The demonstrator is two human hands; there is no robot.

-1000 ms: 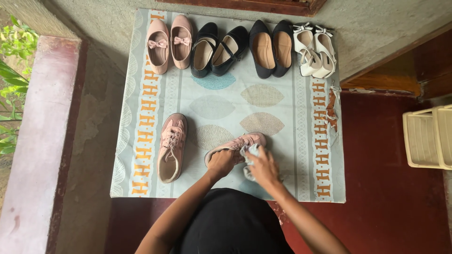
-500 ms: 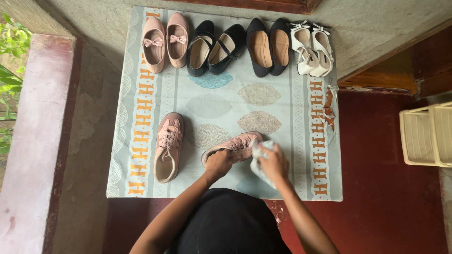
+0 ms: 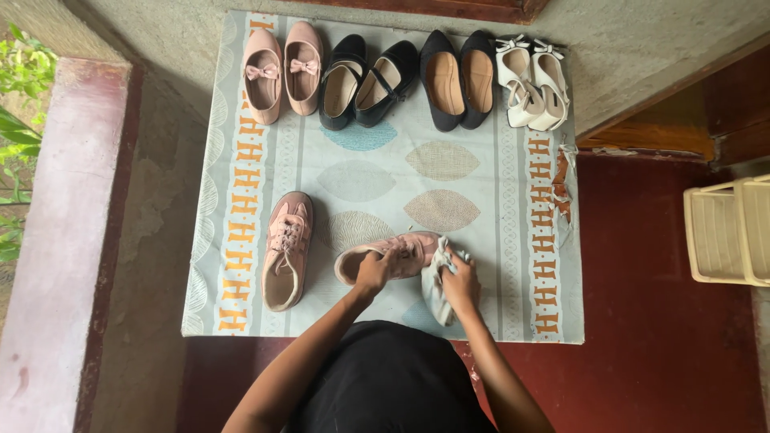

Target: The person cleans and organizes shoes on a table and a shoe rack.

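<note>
Here the left hand (image 3: 374,271) pinches the pink sneaker (image 3: 389,255) and the right hand (image 3: 463,282) grips a pale cloth (image 3: 435,282); hard rubbing could twist the shoe loose.

Along the far edge of the patterned mat (image 3: 377,180) we see four pairs of shoes in a row; the pink bow flats (image 3: 281,68) stand at the left end, the black strap shoes (image 3: 365,80) just beside them, then the black flats (image 3: 457,78), and the white heeled sandals (image 3: 533,76) at the right end; nearer us, on the mat's left part, a single pink sneaker (image 3: 285,250) lies with its toe pointing away; the mat rests on a grey concrete floor (image 3: 160,192); to the left we see a pink ledge (image 3: 68,216) with green leaves (image 3: 20,104) beyond; at the right edge a cream plastic rack (image 3: 726,231) stands on the dark red floor (image 3: 650,321).
</note>
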